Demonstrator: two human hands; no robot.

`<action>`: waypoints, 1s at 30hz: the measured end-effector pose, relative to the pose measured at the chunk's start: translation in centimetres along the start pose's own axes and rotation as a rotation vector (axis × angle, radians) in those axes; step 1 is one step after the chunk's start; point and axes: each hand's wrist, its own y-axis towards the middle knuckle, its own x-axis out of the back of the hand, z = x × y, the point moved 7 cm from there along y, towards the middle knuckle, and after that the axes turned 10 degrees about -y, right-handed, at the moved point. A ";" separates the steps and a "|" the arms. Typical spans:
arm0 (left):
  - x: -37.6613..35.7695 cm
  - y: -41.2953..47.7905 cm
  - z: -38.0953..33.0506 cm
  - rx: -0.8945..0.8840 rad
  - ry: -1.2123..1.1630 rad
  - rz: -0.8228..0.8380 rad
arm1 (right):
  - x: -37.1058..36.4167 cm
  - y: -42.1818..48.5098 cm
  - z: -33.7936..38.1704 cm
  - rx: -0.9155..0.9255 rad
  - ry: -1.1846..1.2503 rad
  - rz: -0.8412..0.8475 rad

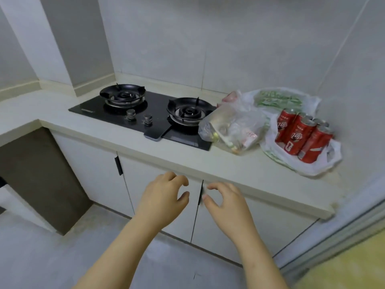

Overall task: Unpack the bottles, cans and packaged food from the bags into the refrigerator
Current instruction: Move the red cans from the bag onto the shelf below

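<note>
Two bare hands hang in the head view, below and in front of the black two-burner gas hob (154, 105), level with the white cabinet doors (260, 222) under the pale countertop (93, 130). The left hand (164, 197) and the right hand (227, 203) are near each other but apart, on either side of the seam between two doors. Both have loosely curled fingers with nothing in them, and neither touches the counter.

Just right of the hob, a clear plastic bag (235, 122) lies on its side with one end over the hob's right front corner. Small packets of food show through it, one with red print that is too blurred to read. Farther right of the hob sits a white plastic bag (270, 151) with green lettering, also unreadable. In its open mouth stand several red drink cans (300, 134), leaning slightly and packed against each other; their white markings cannot be made out. Behind the clear bag, at the hob's back right, a bit of pink packaging (231, 97) shows.

A grey phone (153, 134) lies across the hob's front edge, just in front of the two metal knobs (131, 114).
</note>
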 end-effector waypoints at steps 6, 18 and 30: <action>-1.5 8.0 1.1 -0.081 0.005 0.069 | -0.2 6.2 -1.3 -0.057 -0.010 -0.077; -8.6 19.1 -3.9 -0.211 -0.027 0.153 | 4.9 14.5 -10.1 -0.174 -0.021 -0.179; -17.9 30.1 -16.0 -0.293 -0.093 0.184 | 14.6 20.9 -23.1 -0.221 -0.062 -0.345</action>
